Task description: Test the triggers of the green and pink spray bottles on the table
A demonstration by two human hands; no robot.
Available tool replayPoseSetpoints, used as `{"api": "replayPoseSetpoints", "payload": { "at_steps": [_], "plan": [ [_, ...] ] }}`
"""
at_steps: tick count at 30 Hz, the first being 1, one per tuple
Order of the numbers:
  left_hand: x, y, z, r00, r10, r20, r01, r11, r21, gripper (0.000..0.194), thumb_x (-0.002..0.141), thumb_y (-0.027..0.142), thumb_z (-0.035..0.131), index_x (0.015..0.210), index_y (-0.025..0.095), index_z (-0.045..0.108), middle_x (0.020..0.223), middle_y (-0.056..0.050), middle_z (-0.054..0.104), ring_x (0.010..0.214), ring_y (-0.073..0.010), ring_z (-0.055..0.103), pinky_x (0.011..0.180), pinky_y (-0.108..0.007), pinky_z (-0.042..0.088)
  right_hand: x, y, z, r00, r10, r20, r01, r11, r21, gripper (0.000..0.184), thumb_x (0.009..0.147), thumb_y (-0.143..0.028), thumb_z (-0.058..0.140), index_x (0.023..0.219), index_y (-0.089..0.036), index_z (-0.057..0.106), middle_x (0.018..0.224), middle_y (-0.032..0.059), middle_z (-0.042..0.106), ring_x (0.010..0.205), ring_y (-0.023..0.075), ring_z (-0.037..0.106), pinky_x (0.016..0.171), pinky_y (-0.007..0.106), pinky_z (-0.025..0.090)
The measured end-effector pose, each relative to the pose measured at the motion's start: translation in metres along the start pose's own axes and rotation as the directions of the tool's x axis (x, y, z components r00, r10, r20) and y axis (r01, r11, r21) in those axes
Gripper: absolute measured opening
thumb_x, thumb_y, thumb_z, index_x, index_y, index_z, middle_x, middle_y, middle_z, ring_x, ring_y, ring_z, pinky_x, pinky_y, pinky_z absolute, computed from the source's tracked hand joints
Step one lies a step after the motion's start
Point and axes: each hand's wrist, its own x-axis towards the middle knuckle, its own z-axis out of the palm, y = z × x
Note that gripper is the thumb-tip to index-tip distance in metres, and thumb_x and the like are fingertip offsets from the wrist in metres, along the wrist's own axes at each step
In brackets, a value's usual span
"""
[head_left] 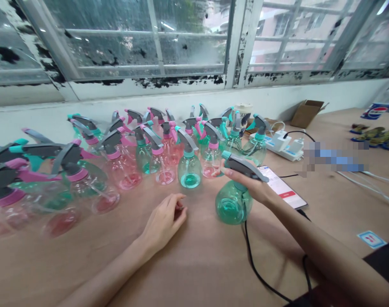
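My right hand is wrapped round the neck and grey trigger head of a green spray bottle, which has a teal nozzle and a clear green body. The bottle leans slightly just above or on the table; which one I cannot tell. My left hand rests on the table with loosely curled fingers, the thumb apart from them and nothing visible between. Nearest to that hand stands another green spray bottle, upright. Pink spray bottles and more green ones crowd together behind and to the left.
A phone with a lit screen lies right of the held bottle. Behind it sits a white power strip with chargers. A black cable runs towards me. Farther right are a small cardboard box and a label card.
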Motion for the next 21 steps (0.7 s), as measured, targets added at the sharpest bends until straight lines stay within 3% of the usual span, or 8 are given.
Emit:
{"api": "replayPoseSetpoints", "payload": {
  "at_steps": [5, 10, 15, 21],
  "plan": [
    [0.0003, 0.0004, -0.0007, 1.0, -0.003, -0.007, 0.003, 1.0, -0.006, 0.02, 0.089, 0.024, 0.046, 0.108, 0.02, 0.049, 0.084, -0.003, 0.062, 0.076, -0.0194, 0.064, 0.071, -0.034, 0.054, -0.0049, 0.0003, 0.0003, 1.0, -0.017, 0.017, 0.017, 0.999, -0.042, 0.031, 0.088, -0.05, 0.058, 0.074, -0.023, 0.067, 0.076, 0.0002, 0.067, 0.08, 0.02, 0.064, 0.076, 0.034, 0.048],
    [0.0003, 0.0011, -0.0005, 1.0, -0.002, -0.011, 0.002, 1.0, -0.004, 0.02, 0.089, 0.024, 0.046, 0.108, 0.02, 0.049, 0.086, -0.003, 0.063, 0.076, -0.0197, 0.065, 0.071, -0.035, 0.054, -0.0048, -0.0045, 0.0017, 0.999, 0.0, 0.054, 0.0, 1.0, 0.005, 0.025, 0.086, -0.05, 0.06, 0.09, -0.027, 0.069, 0.086, 0.0001, 0.069, 0.079, 0.0195, 0.063, 0.072, 0.033, 0.048],
    [-0.0006, 0.0017, -0.0004, 1.0, -0.005, -0.001, 0.005, 1.0, 0.013, 0.02, 0.089, 0.023, 0.046, 0.109, 0.019, 0.049, 0.086, -0.004, 0.064, 0.077, -0.0202, 0.065, 0.071, -0.035, 0.054, -0.0029, -0.0041, 0.002, 0.988, -0.008, 0.151, -0.008, 0.994, 0.105, 0.034, 0.085, -0.049, 0.062, 0.112, -0.029, 0.067, 0.107, 0.0023, 0.069, 0.083, 0.0199, 0.064, 0.069, 0.031, 0.05],
    [-0.0005, 0.0004, 0.0001, 1.0, -0.002, -0.001, 0.002, 1.0, 0.022, 0.021, 0.089, 0.023, 0.046, 0.109, 0.018, 0.049, 0.086, -0.004, 0.063, 0.077, -0.0205, 0.065, 0.07, -0.035, 0.054, -0.0044, -0.0045, 0.0022, 0.99, -0.008, 0.143, -0.007, 0.994, 0.108, 0.037, 0.083, -0.045, 0.066, 0.117, -0.03, 0.065, 0.11, 0.0022, 0.068, 0.085, 0.0201, 0.065, 0.073, 0.033, 0.051]
  ]
}}
